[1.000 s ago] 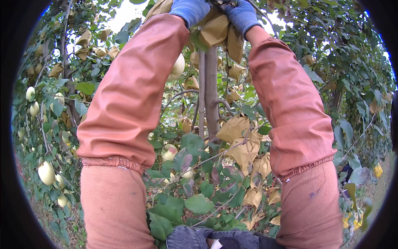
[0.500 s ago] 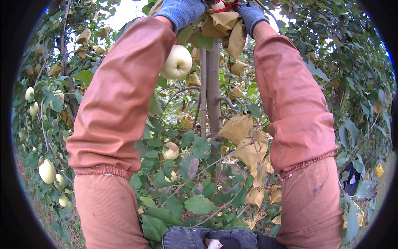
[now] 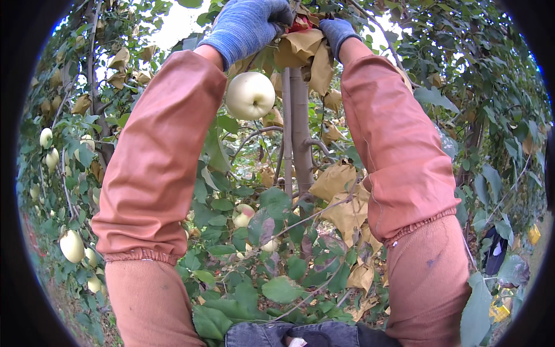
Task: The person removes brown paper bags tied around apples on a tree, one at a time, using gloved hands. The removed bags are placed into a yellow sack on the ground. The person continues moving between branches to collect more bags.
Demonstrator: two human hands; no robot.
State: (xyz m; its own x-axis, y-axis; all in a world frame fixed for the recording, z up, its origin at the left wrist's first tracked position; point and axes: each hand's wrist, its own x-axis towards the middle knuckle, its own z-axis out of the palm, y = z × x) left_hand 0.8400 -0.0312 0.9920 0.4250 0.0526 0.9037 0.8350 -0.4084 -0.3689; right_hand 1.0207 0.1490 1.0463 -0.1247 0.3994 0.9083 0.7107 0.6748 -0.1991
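Note:
Both arms reach up to the top of the view, in blue knit gloves and reddish-brown sleeve covers. Between the gloves hangs a brown paper fruit bag (image 3: 302, 45), torn or spread at its lower part, with a red lining (image 3: 300, 23) showing at its top. My left hand (image 3: 247, 28) is closed, fingers curled at the bag's upper left side. My right hand (image 3: 340, 34) pinches at its right edge; the fingertips are partly hidden. Just below my left hand hangs a pale, yellowish-white apple (image 3: 250, 96), untouched.
A slim trunk (image 3: 300, 127) stands behind the bag beside a thin pole (image 3: 287, 133). More brown paper bags (image 3: 341, 196) hang lower among leaves and branches. Several pale apples (image 3: 72, 246) hang at the left, and a blushed apple (image 3: 243, 215) sits low in the middle.
Both hands appear slightly lower and farther left. The left glove shows more fully. The pale apple and trunk have shifted down in the view, and more red shows at the bag's top.

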